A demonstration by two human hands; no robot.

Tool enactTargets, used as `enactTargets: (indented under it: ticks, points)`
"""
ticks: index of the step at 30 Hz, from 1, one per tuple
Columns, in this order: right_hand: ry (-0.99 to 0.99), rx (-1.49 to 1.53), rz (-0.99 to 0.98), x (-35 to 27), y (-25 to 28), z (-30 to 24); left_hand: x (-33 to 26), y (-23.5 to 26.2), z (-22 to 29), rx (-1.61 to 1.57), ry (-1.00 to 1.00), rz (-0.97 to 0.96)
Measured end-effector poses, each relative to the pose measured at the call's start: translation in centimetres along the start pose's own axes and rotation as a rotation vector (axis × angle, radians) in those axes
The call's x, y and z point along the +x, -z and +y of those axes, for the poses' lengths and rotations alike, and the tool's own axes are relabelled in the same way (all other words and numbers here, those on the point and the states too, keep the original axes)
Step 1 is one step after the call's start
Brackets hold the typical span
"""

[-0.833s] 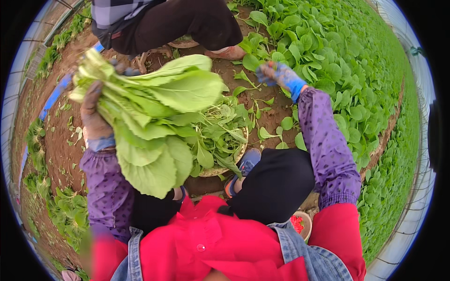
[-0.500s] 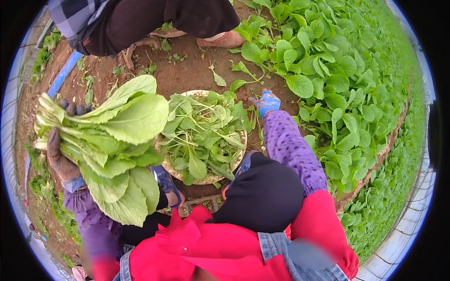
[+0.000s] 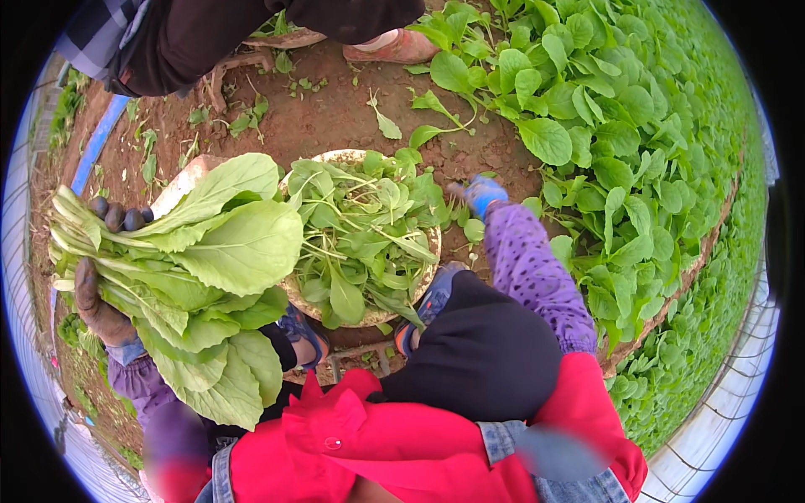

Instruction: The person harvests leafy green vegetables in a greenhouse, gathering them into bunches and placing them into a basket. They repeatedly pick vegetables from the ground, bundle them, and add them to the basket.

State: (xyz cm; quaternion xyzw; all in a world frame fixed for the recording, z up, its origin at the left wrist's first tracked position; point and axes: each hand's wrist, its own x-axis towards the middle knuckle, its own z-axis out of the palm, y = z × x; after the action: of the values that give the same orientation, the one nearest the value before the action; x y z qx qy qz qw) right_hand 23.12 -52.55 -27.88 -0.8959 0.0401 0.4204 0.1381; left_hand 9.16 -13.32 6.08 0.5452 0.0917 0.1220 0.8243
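Note:
My left hand (image 3: 102,312), in a dark-fingered glove, is closed round the pale stems of a big bunch of leafy greens (image 3: 210,260). The broad leaves fan out toward the middle and hang over my knee. To the right of the basin, my right hand (image 3: 486,196) in a blue glove is low over the soil beside the growing plants. Motion smears its fingers, so their grip does not show. Between my feet a round pale basin (image 3: 439,243) is heaped with loose, smaller greens (image 3: 356,230), some hanging over its rim.
Dense rows of green plants (image 3: 620,159) fill the right side. Ahead, another person in dark trousers (image 3: 210,42) sits on a low wooden stool (image 3: 285,38), one reddish shoe (image 3: 392,47) on the soil. A pale object (image 3: 189,180) is partly behind my bunch. A blue strip (image 3: 101,142) runs at left.
My right hand has shifted slightly right and down, away from the basin. The bunch in my left hand has moved slightly left, and a pale object now shows behind it.

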Motion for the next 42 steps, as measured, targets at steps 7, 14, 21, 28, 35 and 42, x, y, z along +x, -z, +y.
enactTargets:
  ticks: [7, 14, 21, 28, 35, 42]
  points:
    - [0.011, 0.597, -0.084, 3.5, -1.9, 2.1, 0.4, 0.4, 0.1, 0.06, -0.014, -0.007]
    - [0.273, 0.276, 0.501, 5.5, 3.6, -1.5, 0.5, -0.3, -0.5, 0.078, -0.012, 0.053]
    - [0.246, 0.185, 0.536, 10.2, 1.7, -0.8, 0.1, -2.3, -1.3, 0.222, -0.023, 0.339]
    - [0.399, 0.186, 0.848, 2.0, -0.1, -2.1, -0.3, -0.6, 0.1, 0.229, -0.031, 0.148]
    - [0.961, 0.107, 0.103, -11.7, 0.6, -7.1, 0.8, -0.5, -0.6, 0.111, 0.014, -0.007]
    - [0.275, 0.231, 0.474, -4.0, 5.0, 1.0, 0.6, 0.2, -0.2, 0.018, 0.034, -0.141]
